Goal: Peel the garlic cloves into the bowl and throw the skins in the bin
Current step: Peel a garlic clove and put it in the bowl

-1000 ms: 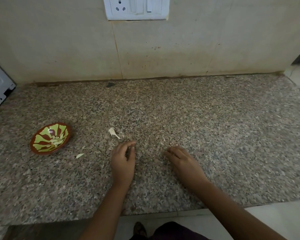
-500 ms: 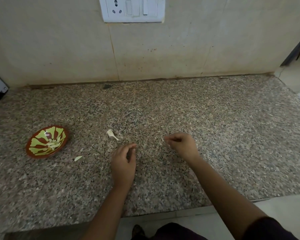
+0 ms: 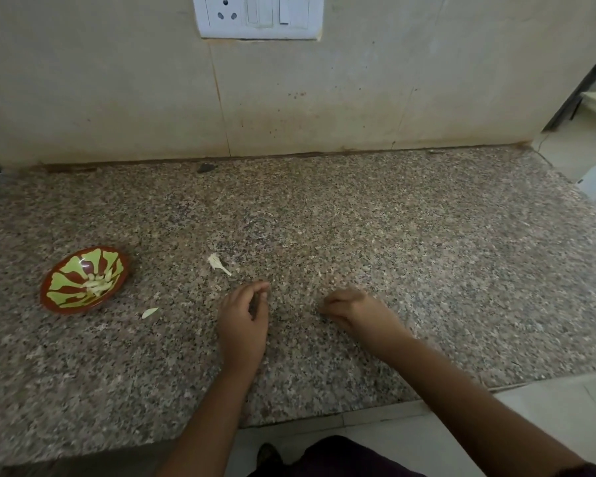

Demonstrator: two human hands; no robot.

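Pale peeled garlic cloves (image 3: 98, 284) lie heaped in a round red-brown bowl with a green leaf pattern (image 3: 69, 273), at the left of the speckled granite counter (image 3: 427, 253). Right of it, a whitish papery skin scrap (image 3: 217, 263) lies aslant, its thin tail pointing down-right toward the left hand (image 3: 243, 321). A smaller pale sliver (image 3: 149, 312) lies near the bowl's front. The left hand and the right hand (image 3: 355, 311) sit apart with fingers curled; I cannot tell whether either holds anything.
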